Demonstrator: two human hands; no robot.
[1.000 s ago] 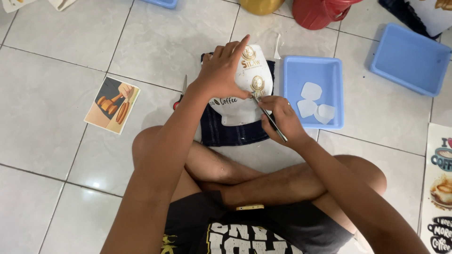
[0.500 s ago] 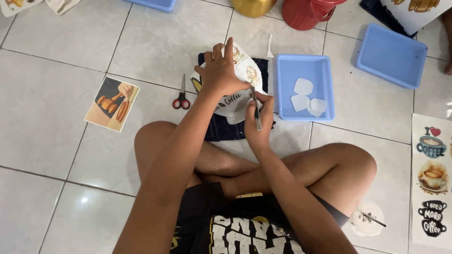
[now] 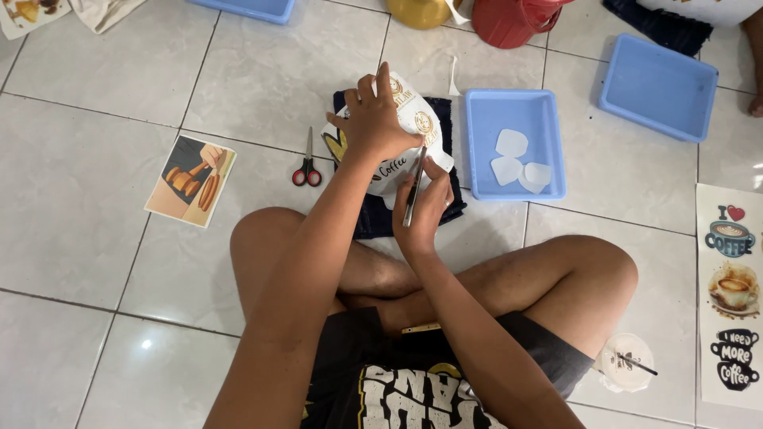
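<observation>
Left hand [image 3: 373,119] lies flat, fingers spread, pressing the white sheet [image 3: 413,131] onto dark cloth [image 3: 373,218]. Right hand [image 3: 425,206] fingers pinch a metal tool [image 3: 414,187] at the sheet's right edge. Scissors [image 3: 307,167] lie left; a blue tray [image 3: 477,147] sits right.

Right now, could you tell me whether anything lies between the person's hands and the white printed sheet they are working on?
Nothing visible does. The left hand presses directly on the white printed sheet, and the right hand touches its edge while gripping a slim metal tool.

Glossy floor tiles [image 3: 262,71], smooth plastic tray [image 3: 477,143], dark cloth [image 3: 373,218].
</observation>
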